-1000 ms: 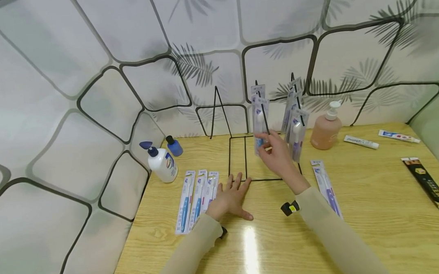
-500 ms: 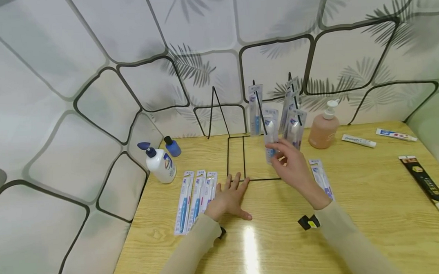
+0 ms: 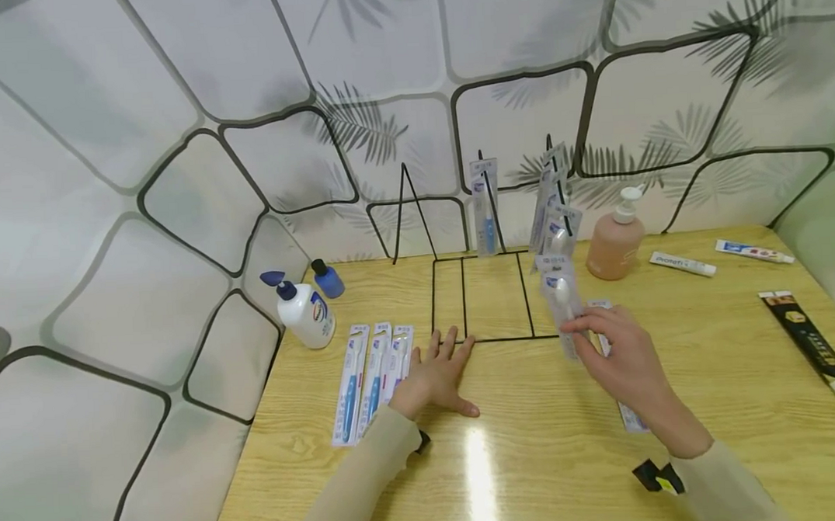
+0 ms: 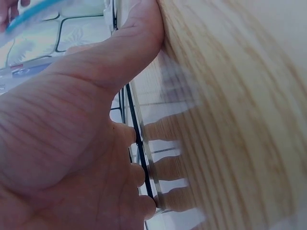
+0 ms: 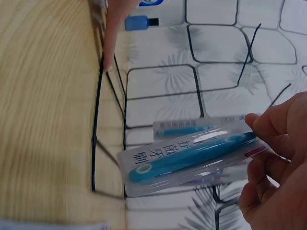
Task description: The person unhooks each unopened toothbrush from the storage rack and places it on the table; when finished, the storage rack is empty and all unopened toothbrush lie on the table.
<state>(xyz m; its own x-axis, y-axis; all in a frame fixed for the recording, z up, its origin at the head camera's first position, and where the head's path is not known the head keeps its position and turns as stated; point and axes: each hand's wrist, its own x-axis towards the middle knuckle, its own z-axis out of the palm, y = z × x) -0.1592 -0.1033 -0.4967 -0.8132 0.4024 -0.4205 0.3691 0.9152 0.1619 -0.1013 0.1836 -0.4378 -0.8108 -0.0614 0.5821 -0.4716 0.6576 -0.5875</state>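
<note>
My right hand (image 3: 625, 360) pinches a packaged toothbrush (image 3: 557, 289) between thumb and fingers, held in the air off the rack's front right corner. In the right wrist view its blue handle (image 5: 192, 158) shows through the clear pack. My left hand (image 3: 437, 380) lies spread on the table, fingertips at the front bar of the black wire rack (image 3: 498, 339). One blue toothbrush pack (image 3: 486, 211) hangs on the rack's middle hook. Several more packs (image 3: 559, 227) hang on the right hook, while the left hook (image 3: 404, 199) carries nothing.
Three toothbrush packs (image 3: 349, 388) lie left of my left hand. Another pack (image 3: 633, 420) lies partly under my right hand. A white pump bottle (image 3: 308, 320) and blue bottle (image 3: 329, 281) stand left, a pink pump bottle (image 3: 614, 244) right. Toothpaste tubes (image 3: 809, 344) lie far right.
The toothbrush in my right hand has come off the front of the middle hook and moved right and toward me. My left hand has stayed in place.
</note>
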